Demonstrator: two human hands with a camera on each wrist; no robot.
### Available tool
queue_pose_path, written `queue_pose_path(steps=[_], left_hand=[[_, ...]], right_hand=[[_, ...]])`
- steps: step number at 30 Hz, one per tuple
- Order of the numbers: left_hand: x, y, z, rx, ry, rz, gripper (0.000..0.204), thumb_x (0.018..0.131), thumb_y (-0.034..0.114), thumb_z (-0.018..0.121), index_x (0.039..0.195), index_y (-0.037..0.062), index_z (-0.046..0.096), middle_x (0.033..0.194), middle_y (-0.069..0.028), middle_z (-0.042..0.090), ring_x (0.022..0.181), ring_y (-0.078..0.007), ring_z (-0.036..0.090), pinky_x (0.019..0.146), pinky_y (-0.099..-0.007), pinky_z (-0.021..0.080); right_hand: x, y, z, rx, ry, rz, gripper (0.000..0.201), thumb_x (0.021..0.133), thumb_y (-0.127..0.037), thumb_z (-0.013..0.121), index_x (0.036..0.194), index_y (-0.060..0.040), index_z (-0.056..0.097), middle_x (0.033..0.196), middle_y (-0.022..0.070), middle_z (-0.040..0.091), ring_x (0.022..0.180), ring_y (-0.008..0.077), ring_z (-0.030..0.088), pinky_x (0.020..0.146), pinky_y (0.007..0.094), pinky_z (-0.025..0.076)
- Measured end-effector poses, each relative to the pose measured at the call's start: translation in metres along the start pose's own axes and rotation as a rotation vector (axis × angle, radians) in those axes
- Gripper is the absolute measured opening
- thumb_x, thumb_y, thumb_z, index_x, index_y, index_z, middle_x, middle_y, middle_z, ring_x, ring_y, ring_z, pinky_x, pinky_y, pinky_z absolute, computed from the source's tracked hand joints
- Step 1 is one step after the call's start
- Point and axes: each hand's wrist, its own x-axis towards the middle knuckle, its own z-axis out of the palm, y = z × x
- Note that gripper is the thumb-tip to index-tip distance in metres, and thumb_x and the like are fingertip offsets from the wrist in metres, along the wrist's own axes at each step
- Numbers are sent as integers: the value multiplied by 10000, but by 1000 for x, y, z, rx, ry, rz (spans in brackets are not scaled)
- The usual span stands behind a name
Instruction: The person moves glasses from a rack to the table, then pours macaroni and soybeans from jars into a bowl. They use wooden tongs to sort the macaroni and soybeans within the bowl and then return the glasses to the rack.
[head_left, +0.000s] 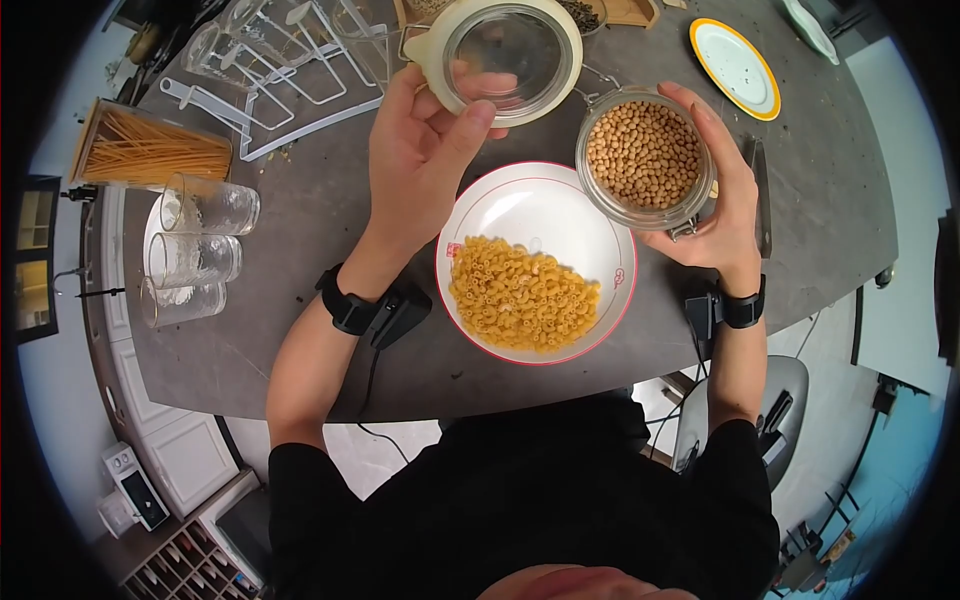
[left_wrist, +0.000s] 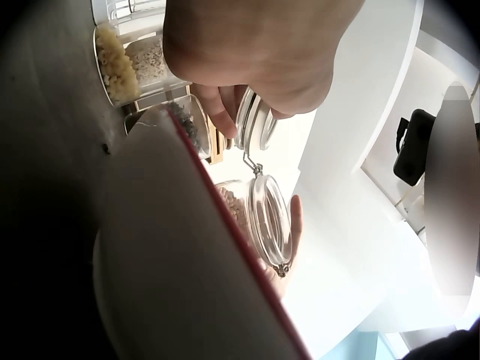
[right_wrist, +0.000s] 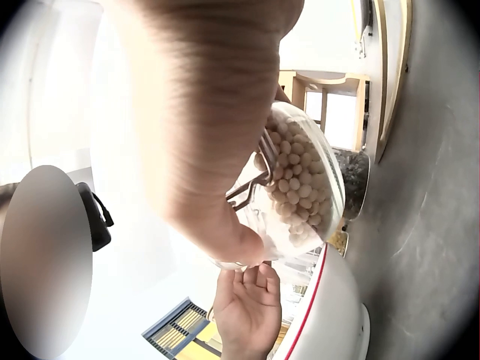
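Note:
My left hand (head_left: 420, 165) holds the round glass lid (head_left: 510, 60) with its pale rim, thumb at the lower edge and fingers behind. A wire hinge joins this raised lid to a glass jar (head_left: 593, 195). Around the jar's right side curls my right hand (head_left: 728, 205), holding it over the upper right edge of a white plate. Tan soybeans (head_left: 645, 155) fill the jar; the right wrist view shows them through its tilted glass wall. The red-rimmed plate (head_left: 510, 205) carries elbow macaroni (head_left: 525, 300) on its lower half, while its upper half is bare.
At left stand several clear glasses (head_left: 205, 205) and a container of spaghetti (head_left: 155, 150). Behind them is a white wire rack (head_left: 255, 125) with glassware. An orange-rimmed plate (head_left: 712, 40) lies at the back right. A dark long utensil (head_left: 764, 200) lies beyond the right hand.

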Motion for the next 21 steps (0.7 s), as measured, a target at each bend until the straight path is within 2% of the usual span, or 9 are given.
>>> queue_pose_path(steps=[1, 3, 4, 6, 13, 21], left_hand=[[-1, 0, 0, 13, 9, 7, 361, 1027, 36, 597, 1356, 3, 451, 1249, -164, 695, 1113, -178, 687, 876, -309, 606], [-3, -2, 0, 26, 24, 13, 370, 1024, 30, 599, 1359, 8, 445, 1248, -164, 696, 1112, -177, 687, 878, -309, 606], [-3, -2, 0, 26, 28, 19, 365, 1022, 24, 598, 1354, 10, 446, 1248, -164, 696, 1110, -176, 687, 878, -308, 606], [-4, -4, 0, 27, 35, 22, 360, 1021, 19, 596, 1349, 11, 448, 1249, -163, 696, 1107, -175, 688, 879, -308, 606], [-7, -10, 2, 36, 71, 40, 377, 1012, 0, 594, 1357, 16, 442, 1245, -157, 695, 1114, -178, 690, 882, -304, 608], [-13, -11, 3, 24, 105, 36, 410, 1005, -5, 595, 1379, 9, 427, 1246, -159, 690, 1129, -195, 690, 890, -310, 615]], right_hand=[[1, -2, 1, 1, -2, 0, 1065, 678, -310, 922, 1574, -99, 387, 1507, 284, 498, 1360, 430, 546, 1113, 499, 467], [5, -7, 4, -10, 59, 3, 964, 639, -212, 877, 1500, -61, 472, 1440, 223, 592, 1346, 416, 556, 1109, 482, 463], [5, -6, 3, -8, 55, 3, 964, 639, -212, 877, 1500, -61, 472, 1440, 223, 592, 1346, 416, 556, 1109, 482, 463], [3, -4, 0, -79, -18, -13, 1047, 678, -296, 923, 1573, -154, 400, 1505, 269, 508, 1378, 447, 523, 1127, 516, 447], [6, -4, 1, -143, -44, -52, 1057, 692, -299, 921, 1586, -180, 371, 1503, 269, 510, 1383, 468, 508, 1131, 551, 429], [7, -7, 7, -215, -31, -80, 1046, 676, -254, 901, 1586, -218, 386, 1516, 206, 525, 1412, 476, 471, 1120, 542, 431]])
